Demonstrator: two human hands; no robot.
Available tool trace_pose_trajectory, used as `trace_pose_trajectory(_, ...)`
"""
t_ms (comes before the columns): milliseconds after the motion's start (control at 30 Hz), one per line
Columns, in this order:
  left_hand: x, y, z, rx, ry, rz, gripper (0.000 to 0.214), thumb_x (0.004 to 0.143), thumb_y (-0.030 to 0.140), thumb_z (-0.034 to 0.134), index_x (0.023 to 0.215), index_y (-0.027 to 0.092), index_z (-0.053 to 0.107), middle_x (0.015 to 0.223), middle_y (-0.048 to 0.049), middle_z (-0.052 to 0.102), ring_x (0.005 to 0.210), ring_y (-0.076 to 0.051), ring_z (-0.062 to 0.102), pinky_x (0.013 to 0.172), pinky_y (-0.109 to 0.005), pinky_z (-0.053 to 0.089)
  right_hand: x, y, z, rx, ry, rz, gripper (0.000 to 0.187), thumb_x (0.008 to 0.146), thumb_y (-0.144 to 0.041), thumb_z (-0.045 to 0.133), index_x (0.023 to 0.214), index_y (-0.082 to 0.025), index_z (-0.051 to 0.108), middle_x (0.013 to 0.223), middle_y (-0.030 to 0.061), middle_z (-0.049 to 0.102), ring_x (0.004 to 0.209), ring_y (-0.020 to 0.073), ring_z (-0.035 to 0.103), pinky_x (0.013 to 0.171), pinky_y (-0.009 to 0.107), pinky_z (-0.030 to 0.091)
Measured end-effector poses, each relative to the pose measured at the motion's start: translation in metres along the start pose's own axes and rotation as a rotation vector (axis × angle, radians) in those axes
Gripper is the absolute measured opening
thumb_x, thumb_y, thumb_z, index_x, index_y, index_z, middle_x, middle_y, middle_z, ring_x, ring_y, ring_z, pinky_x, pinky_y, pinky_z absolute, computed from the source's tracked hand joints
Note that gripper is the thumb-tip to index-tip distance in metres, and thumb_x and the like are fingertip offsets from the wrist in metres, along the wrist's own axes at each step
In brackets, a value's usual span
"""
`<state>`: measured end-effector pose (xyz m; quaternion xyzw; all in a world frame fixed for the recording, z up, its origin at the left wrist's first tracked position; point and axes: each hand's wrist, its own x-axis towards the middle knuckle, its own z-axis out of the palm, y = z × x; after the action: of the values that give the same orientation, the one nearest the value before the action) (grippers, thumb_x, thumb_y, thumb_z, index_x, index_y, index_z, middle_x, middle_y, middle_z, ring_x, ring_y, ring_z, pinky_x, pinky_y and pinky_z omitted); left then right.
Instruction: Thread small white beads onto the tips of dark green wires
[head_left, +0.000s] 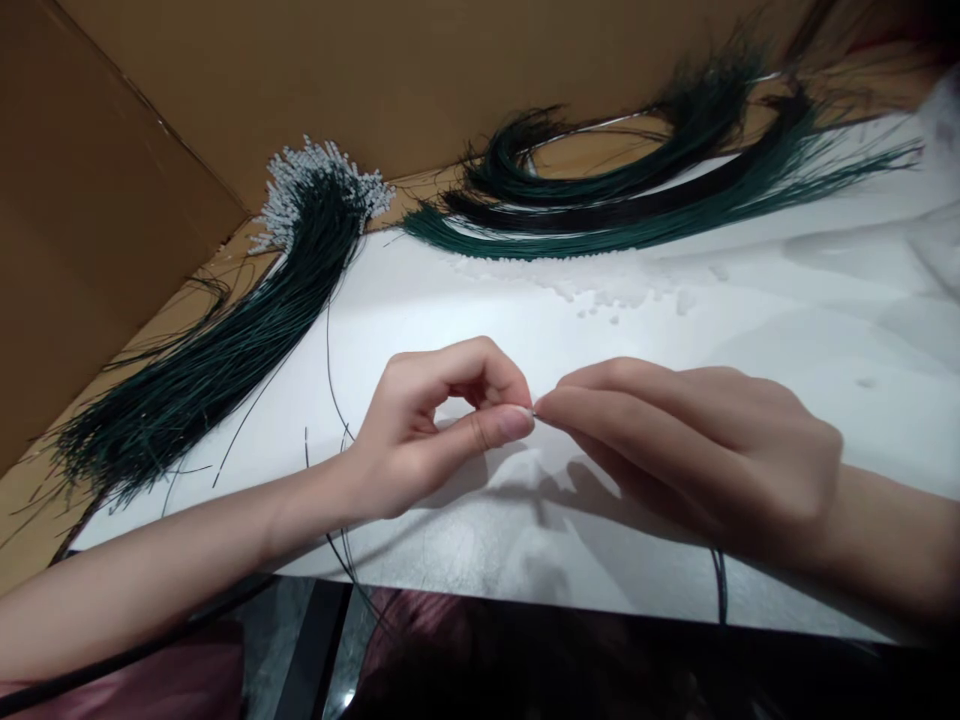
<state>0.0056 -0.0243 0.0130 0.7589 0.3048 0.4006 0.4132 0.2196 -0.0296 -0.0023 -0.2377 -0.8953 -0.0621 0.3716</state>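
My left hand [439, 425] and my right hand [697, 445] meet fingertip to fingertip above a white sheet [750, 300]. Both are pinched closed on something tiny at the point where they touch, too small to name. Thin dark green wires [334, 380] run under my left wrist and curl across the sheet, and another pair of thin wires [721, 585] hangs below my right hand toward the near edge. Whether the pinched thing is the tip of one of these wires I cannot tell.
A bundle of dark green wires with white tips [247, 320] lies at the left. A longer curved green bundle [637, 190] lies at the back. Small clear beads [615, 290] are scattered on the sheet. Brown cardboard walls [112, 180] enclose the left and back.
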Motion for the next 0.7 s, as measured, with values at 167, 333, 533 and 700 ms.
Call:
trace_pose_trajectory(167, 0.0008, 0.003, 0.0016, -0.161, -0.023, -0.175, 0.012, 0.084, 0.023, 0.07, 0.08, 0.014, 0.063, 0.065, -0.0008, 0.061, 0.055, -0.008, 0.054, 0.047, -0.019, 0.042, -0.0009, 0.0045, 0.0015, 0.026, 0.024, -0.018, 0.015, 0.099, -0.017, 0.043, 0.094, -0.022, 0.055, 0.077, -0.0001, 0.061, 0.059, 0.0098, 0.055, 0.045, 0.026, 0.034)
trace_pose_trajectory(333, 0.0024, 0.0038, 0.002, -0.222, -0.048, -0.234, 0.013, 0.085, 0.022, 0.07, 0.079, 0.013, 0.062, 0.062, -0.0007, 0.061, 0.055, -0.008, 0.056, 0.047, -0.019, 0.043, -0.0023, 0.0054, 0.0023, 0.0, 0.031, -0.025, 0.016, 0.1, -0.018, 0.04, 0.094, -0.023, 0.054, 0.077, 0.0004, 0.062, 0.06, 0.0097, 0.056, 0.046, 0.026, 0.035)
trace_pose_trajectory(533, 0.0023, 0.0028, 0.0047, 0.002, 0.051, -0.036, 0.017, 0.081, 0.025, 0.074, 0.078, 0.013, 0.063, 0.066, 0.0, 0.06, 0.058, -0.008, 0.055, 0.05, -0.019, 0.045, -0.006, 0.0019, 0.0069, -0.05, 0.047, 0.013, 0.011, 0.092, -0.012, 0.051, 0.096, -0.022, 0.053, 0.083, -0.0007, 0.064, 0.063, 0.0093, 0.055, 0.047, 0.025, 0.035)
trace_pose_trajectory(700, 0.0003, -0.003, 0.0049, 0.177, 0.119, 0.151, 0.011, 0.081, 0.023, 0.074, 0.081, 0.016, 0.066, 0.072, -0.0018, 0.065, 0.064, -0.011, 0.06, 0.059, -0.024, 0.052, -0.0052, -0.0005, 0.0082, 0.069, -0.006, 0.13, 0.017, 0.092, -0.01, 0.047, 0.098, -0.024, 0.055, 0.084, -0.0009, 0.067, 0.067, 0.0092, 0.059, 0.049, 0.023, 0.037)
